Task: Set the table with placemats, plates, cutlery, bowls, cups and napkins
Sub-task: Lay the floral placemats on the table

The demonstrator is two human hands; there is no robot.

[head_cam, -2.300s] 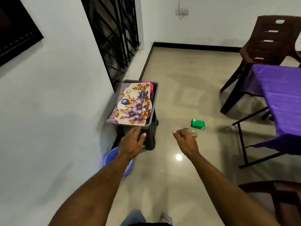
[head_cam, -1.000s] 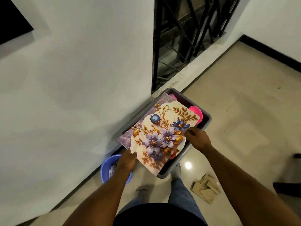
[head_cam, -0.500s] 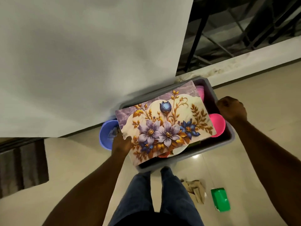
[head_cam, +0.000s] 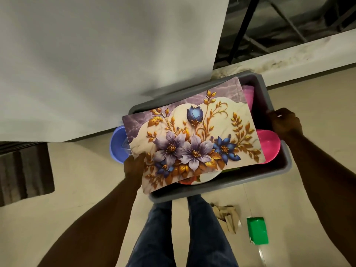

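Note:
A grey plastic tub [head_cam: 215,191] sits in front of my legs, close to the white wall. A floral placemat [head_cam: 192,135] with purple and blue flowers lies across its top and overhangs the left rim. Beneath it show a pink plate [head_cam: 269,146], a folded pink cloth [head_cam: 248,93] and the edge of a white plate [head_cam: 204,181]. My left hand [head_cam: 133,166] grips the tub's left end under the placemat's corner. My right hand [head_cam: 285,122] grips the tub's right rim.
A blue bowl [head_cam: 117,145] sits on the floor left of the tub. Torn cardboard [head_cam: 227,214] and a green box [head_cam: 257,230] lie on the tiles by my right foot. A dark mat [head_cam: 25,170] lies at the left. A barred window [head_cam: 289,22] lies beyond the tub.
I have stepped up to the tub and now look straight down on it. My left hand went to its left end, and my right hand moved from the placemat to the right rim.

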